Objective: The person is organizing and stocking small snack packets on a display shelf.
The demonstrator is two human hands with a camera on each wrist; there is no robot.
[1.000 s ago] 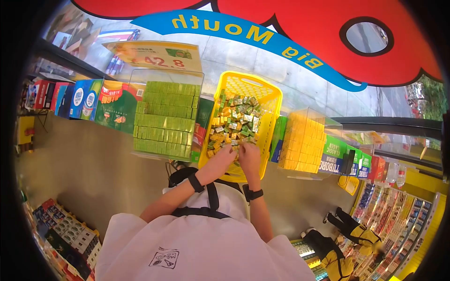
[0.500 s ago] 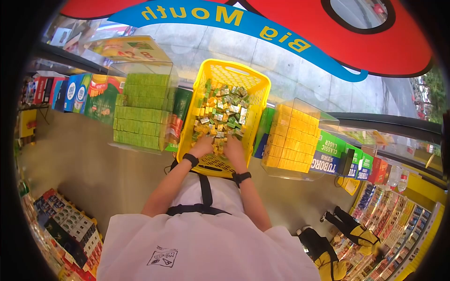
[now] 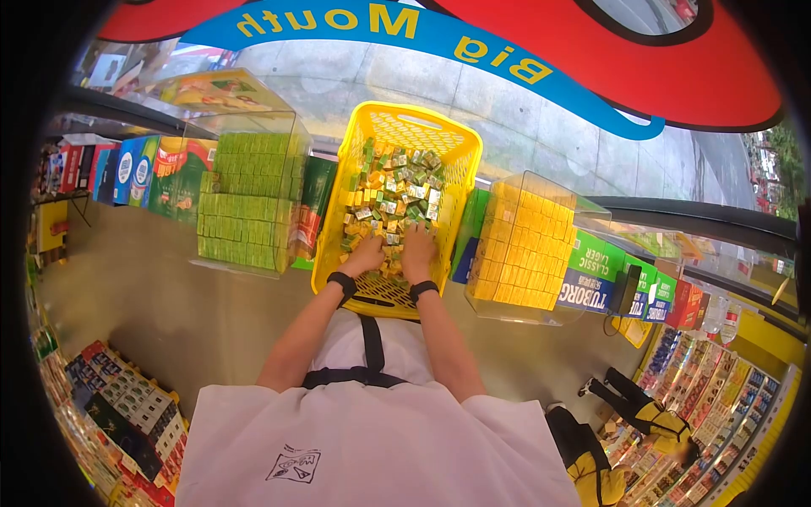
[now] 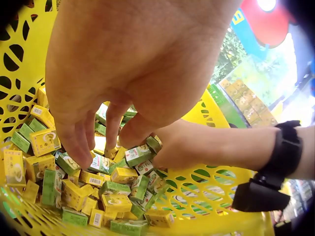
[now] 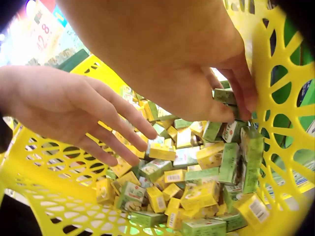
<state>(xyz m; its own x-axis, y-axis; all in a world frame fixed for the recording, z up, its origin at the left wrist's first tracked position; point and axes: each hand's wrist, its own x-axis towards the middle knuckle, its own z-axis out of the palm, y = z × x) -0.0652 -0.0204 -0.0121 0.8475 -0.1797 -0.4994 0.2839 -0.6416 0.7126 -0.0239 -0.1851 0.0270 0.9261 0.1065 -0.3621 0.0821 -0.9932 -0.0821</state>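
Note:
A yellow plastic basket [image 3: 463,190] with pierced walls holds a heap of small green and yellow boxes [image 3: 397,190]. Both hands reach into its near half. My left hand [image 3: 365,255] hovers low over the heap, its fingers spread and fairly straight in the right wrist view, with nothing between them. To its right, my right hand [image 3: 418,251] pinches a small green box [image 5: 224,96] between thumb and fingers, close to the basket's wall. More green boxes [image 5: 252,155] lean right below those fingers. Each wrist wears a black strap [image 4: 280,167].
A clear bin of stacked green boxes [image 3: 245,211] stands left of the basket, another of yellow boxes [image 3: 519,245] to the right. Beer cartons [image 3: 591,270] line up beyond it. Glass and a red and blue sign [image 3: 507,59] lie ahead. Two people [image 3: 663,422] are at lower right.
The basket and bins have shifted left and up in the head view. My hands have moved apart from their close position over the heap, the right one farther into the basket.

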